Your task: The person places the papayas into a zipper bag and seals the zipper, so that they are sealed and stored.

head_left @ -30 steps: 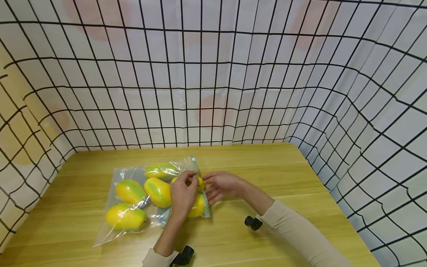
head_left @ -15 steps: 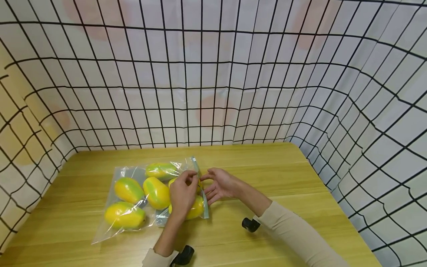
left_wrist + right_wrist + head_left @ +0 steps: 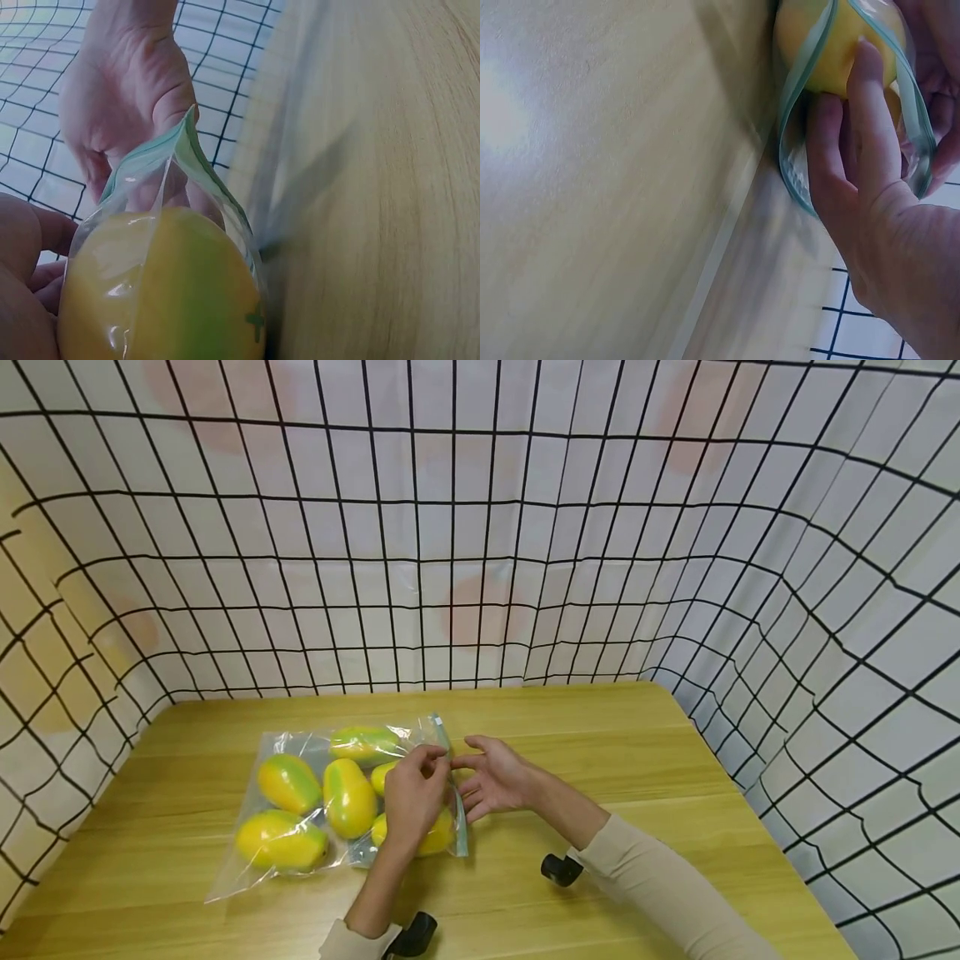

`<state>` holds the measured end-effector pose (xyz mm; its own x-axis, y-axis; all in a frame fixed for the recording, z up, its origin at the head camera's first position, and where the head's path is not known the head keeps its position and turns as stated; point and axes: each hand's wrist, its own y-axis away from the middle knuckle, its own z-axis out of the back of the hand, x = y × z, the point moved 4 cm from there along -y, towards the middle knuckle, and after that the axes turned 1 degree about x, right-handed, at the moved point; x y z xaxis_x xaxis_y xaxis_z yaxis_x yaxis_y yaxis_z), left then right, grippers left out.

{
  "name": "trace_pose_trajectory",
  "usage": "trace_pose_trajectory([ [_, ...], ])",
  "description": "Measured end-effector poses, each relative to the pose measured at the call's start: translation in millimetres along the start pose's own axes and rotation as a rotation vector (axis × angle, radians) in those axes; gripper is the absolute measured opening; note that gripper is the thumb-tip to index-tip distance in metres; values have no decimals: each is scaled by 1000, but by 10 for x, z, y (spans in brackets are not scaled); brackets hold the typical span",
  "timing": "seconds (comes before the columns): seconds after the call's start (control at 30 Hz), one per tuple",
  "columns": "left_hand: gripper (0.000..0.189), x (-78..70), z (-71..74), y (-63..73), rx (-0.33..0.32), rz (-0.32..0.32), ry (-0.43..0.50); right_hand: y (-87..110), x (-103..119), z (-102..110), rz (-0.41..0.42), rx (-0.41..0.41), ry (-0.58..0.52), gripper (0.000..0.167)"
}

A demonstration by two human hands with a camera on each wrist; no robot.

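Observation:
A clear zip bag (image 3: 251,878) lies flat, its green-edged mouth facing right, with several yellow-green mangoes (image 3: 281,841) inside. My left hand (image 3: 415,789) pinches the upper layer at the mouth. My right hand (image 3: 495,775) reaches in from the right, fingers extended. In the right wrist view its fingers (image 3: 870,112) are inside the mouth, one fingertip against a mango (image 3: 840,56). From the left wrist view, a mango (image 3: 172,292) fills the bag just behind the green zip strip (image 3: 187,146). My left hand partly hides the mangoes nearest the mouth.
The bag rests on a wood-grain table (image 3: 600,735). Black grid mesh (image 3: 487,527) over white sheeting stands at the back and both sides. A black wrist camera (image 3: 562,869) sits at the right sleeve, another (image 3: 412,935) at the left.
The mangoes near the mouth have shifted left, deeper into the bag, and the middle mango has turned more upright. My right hand has moved slightly left; my left hand stays in place.

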<state>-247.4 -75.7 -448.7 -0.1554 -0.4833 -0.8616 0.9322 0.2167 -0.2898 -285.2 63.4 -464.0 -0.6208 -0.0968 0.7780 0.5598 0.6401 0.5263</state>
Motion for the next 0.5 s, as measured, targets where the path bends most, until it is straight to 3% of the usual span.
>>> trace_pose_trajectory([
  [0.13,16,-1,-4,-4,15,6,-8,-9,0,-19,5,7,6,73],
  [0.37,17,-19,-6,1,34,4,-23,-15,0,-45,16,8,50,56],
  [0.5,16,-35,-2,-1,31,9,-27,-28,-6,-51,18,10,43,55],
])
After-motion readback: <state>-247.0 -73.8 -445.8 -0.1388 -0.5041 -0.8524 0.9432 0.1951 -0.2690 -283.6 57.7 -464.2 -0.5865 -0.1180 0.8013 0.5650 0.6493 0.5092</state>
